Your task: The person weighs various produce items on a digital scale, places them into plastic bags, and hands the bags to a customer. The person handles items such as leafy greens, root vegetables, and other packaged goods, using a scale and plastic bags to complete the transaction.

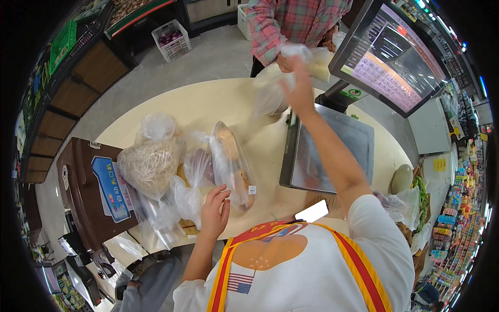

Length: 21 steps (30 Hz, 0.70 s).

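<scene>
My right hand (300,87), blurred, reaches over the scale (331,148) to a clear plastic bag (269,93) of pale contents at the table's far edge. A hand of the person opposite (284,63) is at the bag's top. Whether my right hand grips the bag cannot be told. Nearer me, my left hand (216,210) has its fingers apart and nothing visible in it. Beside it lie a long clear bag of tan produce (230,156) with a white label and a knotted bag with something purplish (199,165). Farther left sits a bag of bean sprouts (150,165).
A brown machine (87,183) with a blue sign stands at the left table end. The scale's screen (393,58) rises at the right. A white phone-like slab (312,211) lies by my apron. A melon (402,178) and greens are at right. Another person (152,280) is lower left.
</scene>
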Each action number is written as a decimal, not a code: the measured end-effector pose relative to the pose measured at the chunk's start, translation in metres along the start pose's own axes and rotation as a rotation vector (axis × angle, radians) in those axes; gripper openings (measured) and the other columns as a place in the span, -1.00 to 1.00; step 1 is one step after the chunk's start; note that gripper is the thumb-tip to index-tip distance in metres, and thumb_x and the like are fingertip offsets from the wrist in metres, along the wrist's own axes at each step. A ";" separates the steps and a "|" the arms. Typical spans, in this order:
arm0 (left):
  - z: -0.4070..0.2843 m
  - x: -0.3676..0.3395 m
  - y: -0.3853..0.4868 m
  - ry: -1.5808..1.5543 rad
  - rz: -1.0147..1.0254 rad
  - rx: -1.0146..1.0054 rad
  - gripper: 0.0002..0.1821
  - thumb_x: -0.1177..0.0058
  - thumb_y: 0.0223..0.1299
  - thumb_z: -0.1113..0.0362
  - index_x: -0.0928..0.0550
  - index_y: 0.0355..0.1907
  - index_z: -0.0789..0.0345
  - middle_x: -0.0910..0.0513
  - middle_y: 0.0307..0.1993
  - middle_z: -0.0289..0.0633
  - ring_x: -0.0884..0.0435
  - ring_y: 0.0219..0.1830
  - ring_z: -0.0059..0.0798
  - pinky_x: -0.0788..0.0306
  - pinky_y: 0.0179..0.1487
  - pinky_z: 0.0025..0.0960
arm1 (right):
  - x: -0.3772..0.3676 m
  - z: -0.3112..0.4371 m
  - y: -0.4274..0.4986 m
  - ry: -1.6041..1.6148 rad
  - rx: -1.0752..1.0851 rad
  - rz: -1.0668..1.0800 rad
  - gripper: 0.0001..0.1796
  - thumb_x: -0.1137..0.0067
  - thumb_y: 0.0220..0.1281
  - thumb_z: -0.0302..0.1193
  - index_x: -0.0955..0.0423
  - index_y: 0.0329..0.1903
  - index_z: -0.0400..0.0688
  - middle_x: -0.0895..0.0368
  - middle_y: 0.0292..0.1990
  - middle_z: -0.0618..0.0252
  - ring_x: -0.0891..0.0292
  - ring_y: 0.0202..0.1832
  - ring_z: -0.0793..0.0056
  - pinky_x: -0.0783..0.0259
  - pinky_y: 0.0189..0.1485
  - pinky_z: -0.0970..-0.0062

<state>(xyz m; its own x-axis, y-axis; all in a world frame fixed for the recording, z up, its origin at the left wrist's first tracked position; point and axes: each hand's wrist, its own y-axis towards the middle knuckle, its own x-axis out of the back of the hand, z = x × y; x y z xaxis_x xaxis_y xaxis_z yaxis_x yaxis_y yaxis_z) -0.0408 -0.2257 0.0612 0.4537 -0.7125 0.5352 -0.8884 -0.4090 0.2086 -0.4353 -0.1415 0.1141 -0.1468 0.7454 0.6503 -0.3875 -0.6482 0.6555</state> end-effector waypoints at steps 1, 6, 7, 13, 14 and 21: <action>0.000 -0.001 0.001 0.000 0.005 -0.003 -0.73 -0.03 0.20 0.60 -0.55 -0.04 0.38 -0.52 0.09 0.00 -0.63 -0.06 -0.24 -0.53 -0.03 -0.37 | -0.003 0.004 -0.002 -0.077 0.233 0.045 -0.34 -0.23 0.19 -0.31 -0.29 0.34 -0.18 -0.33 0.35 0.08 -0.27 0.34 0.12 -0.14 0.40 0.17; -0.003 -0.003 0.001 -0.011 -0.004 0.017 -0.74 -0.04 0.20 0.59 -0.56 -0.05 0.36 -0.53 0.08 -0.01 -0.63 -0.06 -0.21 -0.53 -0.03 -0.35 | -0.009 0.010 -0.012 -0.103 -0.087 -0.233 -0.39 -0.24 0.15 -0.34 -0.34 0.26 -0.20 -0.38 0.25 0.05 -0.23 0.34 0.03 -0.10 0.40 0.11; -0.004 -0.003 0.001 -0.007 -0.006 0.024 -0.74 -0.04 0.20 0.58 -0.57 -0.05 0.36 -0.54 0.08 -0.02 -0.63 -0.06 -0.21 -0.53 -0.03 -0.35 | -0.008 0.009 -0.016 -0.136 0.084 -0.124 -0.41 -0.23 0.15 -0.36 -0.34 0.24 -0.21 -0.39 0.23 0.04 -0.24 0.32 0.02 -0.11 0.39 0.11; -0.005 -0.011 -0.001 -0.016 0.030 0.047 -0.75 -0.06 0.20 0.56 -0.58 -0.06 0.34 -0.55 0.07 -0.04 -0.63 -0.06 -0.19 -0.53 -0.03 -0.34 | 0.008 -0.032 -0.033 -0.270 -0.183 -0.224 -0.52 -0.18 0.24 -0.32 -0.35 0.17 -0.23 -0.42 0.19 0.00 -0.26 0.30 0.03 -0.12 0.38 0.14; -0.005 -0.013 -0.001 -0.025 0.044 0.051 -0.75 -0.06 0.20 0.55 -0.58 -0.06 0.33 -0.55 0.07 -0.05 -0.63 -0.06 -0.18 -0.53 -0.03 -0.34 | 0.010 -0.041 -0.035 -0.275 -0.190 -0.222 -0.51 -0.17 0.26 -0.32 -0.34 0.18 -0.26 -0.41 0.19 -0.04 -0.27 0.30 0.00 -0.14 0.37 0.14; -0.004 -0.026 0.005 -0.061 0.119 0.050 -0.70 -0.14 0.13 0.49 -0.59 -0.03 0.29 -0.57 0.06 -0.09 -0.60 0.01 -0.07 -0.51 0.04 -0.24 | 0.012 -0.095 -0.037 -0.179 -0.473 -0.252 -0.38 -0.06 0.38 -0.26 -0.21 0.29 -0.46 -0.32 0.26 -0.28 -0.25 0.31 -0.14 -0.19 0.36 0.22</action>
<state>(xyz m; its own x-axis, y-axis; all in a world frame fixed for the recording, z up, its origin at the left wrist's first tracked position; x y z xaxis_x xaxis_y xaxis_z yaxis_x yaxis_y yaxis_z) -0.0571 -0.2066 0.0512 0.3505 -0.7903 0.5025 -0.9321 -0.3466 0.1049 -0.5090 -0.0939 0.0618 0.1439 0.8030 0.5783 -0.7626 -0.2824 0.5820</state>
